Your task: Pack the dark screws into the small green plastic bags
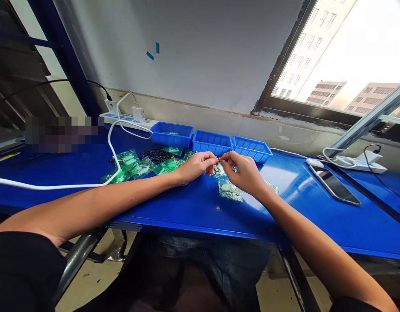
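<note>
My left hand and my right hand meet above the blue table, fingertips almost touching. Both are closed in a pinch around a tiny item between them, too small to name. Just below the fingers lies a small clear bag with light-coloured pieces; another bag is partly hidden behind my hands. To the left of my left hand, several green-tinted plastic bags are spread in a heap. Among them is a pile of small black parts.
Three blue bins stand in a row along the wall. A white cable loops across the left side from a power strip. On the right lie a phone and a second power strip, below a window.
</note>
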Available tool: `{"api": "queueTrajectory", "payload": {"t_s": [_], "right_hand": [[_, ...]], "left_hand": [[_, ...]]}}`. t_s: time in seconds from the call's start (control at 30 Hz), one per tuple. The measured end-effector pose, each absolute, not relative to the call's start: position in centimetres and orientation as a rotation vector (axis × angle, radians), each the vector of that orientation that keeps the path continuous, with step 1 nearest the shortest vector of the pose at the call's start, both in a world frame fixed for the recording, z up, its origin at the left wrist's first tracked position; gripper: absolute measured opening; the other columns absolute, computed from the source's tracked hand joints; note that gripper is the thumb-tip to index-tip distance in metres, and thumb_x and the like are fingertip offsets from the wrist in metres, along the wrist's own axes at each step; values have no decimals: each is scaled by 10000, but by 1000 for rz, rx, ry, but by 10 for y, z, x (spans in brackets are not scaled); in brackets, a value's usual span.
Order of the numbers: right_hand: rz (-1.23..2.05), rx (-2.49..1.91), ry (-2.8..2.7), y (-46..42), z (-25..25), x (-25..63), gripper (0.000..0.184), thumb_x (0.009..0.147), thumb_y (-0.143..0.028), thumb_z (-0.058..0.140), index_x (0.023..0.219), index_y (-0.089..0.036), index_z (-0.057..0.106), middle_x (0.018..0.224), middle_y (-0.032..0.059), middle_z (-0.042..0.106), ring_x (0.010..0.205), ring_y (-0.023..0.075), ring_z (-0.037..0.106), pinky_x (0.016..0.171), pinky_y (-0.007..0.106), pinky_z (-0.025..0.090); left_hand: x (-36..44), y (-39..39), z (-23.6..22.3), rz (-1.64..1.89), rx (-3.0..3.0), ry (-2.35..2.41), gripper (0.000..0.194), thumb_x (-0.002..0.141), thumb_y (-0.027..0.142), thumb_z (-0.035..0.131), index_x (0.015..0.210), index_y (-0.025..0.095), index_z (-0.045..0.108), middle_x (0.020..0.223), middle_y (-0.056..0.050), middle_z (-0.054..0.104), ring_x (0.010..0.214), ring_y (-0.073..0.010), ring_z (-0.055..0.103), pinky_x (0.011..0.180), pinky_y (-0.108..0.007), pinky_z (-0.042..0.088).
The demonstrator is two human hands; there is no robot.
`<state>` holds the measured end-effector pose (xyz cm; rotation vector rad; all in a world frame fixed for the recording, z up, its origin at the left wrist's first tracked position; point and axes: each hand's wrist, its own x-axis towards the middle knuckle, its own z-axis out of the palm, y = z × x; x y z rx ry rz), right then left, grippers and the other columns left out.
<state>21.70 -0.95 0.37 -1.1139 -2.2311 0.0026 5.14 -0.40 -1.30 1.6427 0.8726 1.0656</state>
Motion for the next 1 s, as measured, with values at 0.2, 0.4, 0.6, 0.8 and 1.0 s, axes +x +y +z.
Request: {"api": "queueTrajectory", "payload": {"t_s": [0.2, 0.4, 0.6, 0.8, 1.0], "right_hand": [[-7, -1175, -2231, -10, 5, 217, 211, 843, -269, 403, 850, -187, 597, 615, 11, 598, 548, 130, 510, 549, 236, 318], [18, -1195, -2226, -8, 4, 217, 200, 833, -267, 403, 813, -189, 586, 625, 17, 600, 552, 130, 502, 548, 235, 307], [16, -1178, -2239, -8, 4, 218, 185, 810, -245, 404, 791, -183, 578, 609, 14, 588, 527, 122, 481, 542, 233, 300], [17, -1173, -2256, -8, 5, 218, 174, 797, -221, 408, 794, -187, 579, 620, 13, 600, 523, 123, 490, 548, 235, 308], [3, -1162, -2261, -7, 4, 219, 177, 791, -224, 399, 777, -187, 572, 616, 15, 599, 516, 121, 479, 548, 236, 311]], "left_hand": [[52, -6, -13, 1101, 1639, 876, 125, 741, 285, 516, 728, 162, 494, 536, 46, 511, 514, -91, 473, 531, -224, 342], [53, -6, -13, 1126, 1623, 878, 77, 751, 231, 519, 743, 157, 495, 543, 47, 510, 523, -92, 484, 543, -221, 367], [53, -7, -12, 1127, 1631, 881, 72, 759, 223, 517, 738, 157, 496, 554, 46, 510, 516, -88, 478, 538, -217, 368], [53, -8, -11, 1119, 1629, 885, 71, 758, 222, 511, 736, 156, 498, 551, 46, 508, 509, -85, 466, 521, -212, 354], [53, -7, -12, 1125, 1641, 874, 78, 754, 235, 517, 740, 160, 497, 557, 46, 503, 517, -88, 474, 528, -215, 360]]}}
